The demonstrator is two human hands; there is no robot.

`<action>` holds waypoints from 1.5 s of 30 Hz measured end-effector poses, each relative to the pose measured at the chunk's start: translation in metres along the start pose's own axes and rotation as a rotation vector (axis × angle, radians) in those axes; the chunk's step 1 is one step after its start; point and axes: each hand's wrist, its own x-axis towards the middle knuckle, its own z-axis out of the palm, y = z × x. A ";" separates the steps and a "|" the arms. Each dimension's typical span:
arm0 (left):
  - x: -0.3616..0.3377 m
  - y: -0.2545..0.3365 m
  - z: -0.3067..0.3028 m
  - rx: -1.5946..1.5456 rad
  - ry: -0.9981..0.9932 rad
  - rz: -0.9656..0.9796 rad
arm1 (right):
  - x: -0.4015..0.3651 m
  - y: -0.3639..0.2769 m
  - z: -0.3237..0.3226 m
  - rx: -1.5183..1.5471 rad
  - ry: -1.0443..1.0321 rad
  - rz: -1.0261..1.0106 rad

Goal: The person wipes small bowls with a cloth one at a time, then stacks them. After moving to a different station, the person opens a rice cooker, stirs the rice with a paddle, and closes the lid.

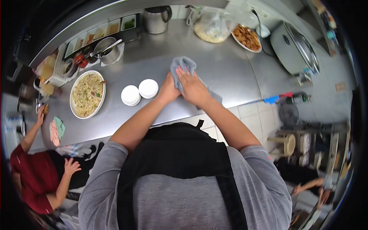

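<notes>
A grey cloth (184,60) is bunched in both my hands above the steel counter, and one end of it hangs below my right wrist. My left hand (168,90) is closed on the cloth's left side, its fingers partly hidden. Pressed over the cloth from the right is my right hand (193,88), fingers together. To the left of my hands stand two short stacks of white round lids or small tubs, the nearer-left stack (130,95) and the right stack (148,88). Farther left is an oval white dish (73,105) of fried rice.
Along the back are a pot (111,55) with a spoon, ingredient trays (101,31), a kettle (156,20), a plastic bag (212,28), a plate of browned food (246,37) and a large cooker (291,48). A person in red (36,178) stands left; another person (301,178) is at lower right.
</notes>
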 end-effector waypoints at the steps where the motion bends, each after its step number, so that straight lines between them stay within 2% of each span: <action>1: 0.004 -0.001 0.002 0.018 0.025 -0.029 | -0.002 0.002 0.001 -0.037 -0.033 -0.030; 4: -0.006 0.004 0.008 -0.058 0.099 -0.144 | -0.008 0.009 0.002 -0.001 -0.123 -0.080; 6: -0.004 0.009 0.008 -0.056 0.096 -0.060 | -0.001 0.014 -0.019 0.008 -0.169 -0.121; 8: -0.003 0.019 0.008 -0.051 0.101 -0.091 | 0.009 0.021 -0.057 0.276 -0.500 -0.088; 9: -0.004 0.022 0.010 -0.058 0.083 -0.099 | 0.009 0.031 -0.054 0.288 -0.511 -0.116; 11: -0.004 0.021 0.016 -0.009 0.134 -0.160 | 0.012 0.049 -0.036 0.261 -0.305 -0.342; 12: -0.005 0.023 0.018 0.026 0.160 -0.196 | 0.014 0.049 -0.026 0.138 -0.074 -0.480; 13: -0.006 0.026 0.019 0.036 0.162 -0.209 | 0.010 0.048 -0.020 0.153 -0.074 -0.487; 15: -0.004 0.029 0.019 0.059 0.173 -0.200 | 0.006 0.042 -0.017 0.021 -0.033 -0.333; 16: -0.005 0.029 0.022 0.060 0.171 -0.207 | 0.006 0.037 -0.017 0.027 -0.036 -0.333; 18: -0.006 0.029 0.026 0.009 0.192 -0.168 | 0.010 0.029 -0.024 0.041 -0.358 -0.133; 19: -0.006 0.031 0.025 0.009 0.191 -0.170 | 0.017 0.035 -0.031 0.043 -0.360 -0.132; 21: -0.009 0.034 0.019 0.175 0.105 -0.138 | 0.028 0.062 -0.045 0.931 -0.796 0.309; 22: -0.008 0.037 0.018 0.175 0.097 -0.137 | 0.013 0.084 -0.034 1.513 -0.792 0.549; 24: -0.001 0.043 0.014 0.423 0.224 -0.132 | -0.022 0.104 -0.027 1.290 -0.441 0.785; 25: 0.000 0.049 0.007 0.421 0.221 -0.126 | -0.038 0.119 -0.024 1.290 -0.435 0.778; 26: -0.002 0.058 -0.002 0.562 0.135 -0.037 | -0.054 0.132 -0.021 1.289 -0.429 0.772; 27: -0.005 0.061 -0.008 0.700 0.048 0.054 | -0.074 0.137 -0.019 1.466 -0.296 0.892; 28: -0.008 0.054 -0.013 0.694 0.043 0.061 | -0.094 0.136 -0.016 1.639 -0.150 1.010; 29: -0.013 0.045 -0.017 0.701 -0.029 0.106 | -0.109 0.132 -0.012 1.636 -0.140 1.016; 31: -0.011 0.044 -0.019 0.701 -0.103 0.157 | -0.131 0.118 -0.015 1.730 0.171 1.253; 32: -0.007 0.049 -0.022 0.637 -0.092 0.143 | -0.138 0.099 -0.018 1.648 0.319 1.232; 34: 0.000 0.062 -0.026 0.576 -0.083 0.129 | -0.131 0.079 -0.019 1.457 0.431 1.051; 35: 0.002 0.070 -0.025 0.394 0.005 -0.060 | -0.121 0.065 -0.024 1.342 0.493 0.930; 36: 0.005 0.078 -0.023 0.209 0.089 -0.245 | -0.115 0.057 -0.023 1.258 0.459 0.756; 37: 0.006 0.089 -0.017 0.208 0.083 -0.238 | -0.098 0.056 -0.028 0.799 0.483 0.348; 38: 0.006 0.103 -0.006 -0.227 0.116 -0.504 | -0.076 0.054 -0.042 0.326 0.473 -0.043; 39: 0.004 0.120 0.003 -0.668 0.142 -0.762 | -0.055 0.036 -0.066 0.231 0.407 -0.109; 40: -0.001 0.152 0.003 -0.931 0.132 -0.769 | -0.039 0.019 -0.082 0.137 0.338 -0.176; 41: -0.003 0.152 -0.001 -0.934 0.129 -0.765 | -0.034 0.015 -0.081 0.131 0.339 -0.175; 43: -0.009 0.146 -0.018 -1.157 0.058 -0.825 | -0.025 0.013 -0.076 0.289 0.252 -0.134; 45: -0.023 0.133 -0.020 -1.145 0.049 -0.838 | -0.027 0.009 -0.072 0.388 0.170 -0.127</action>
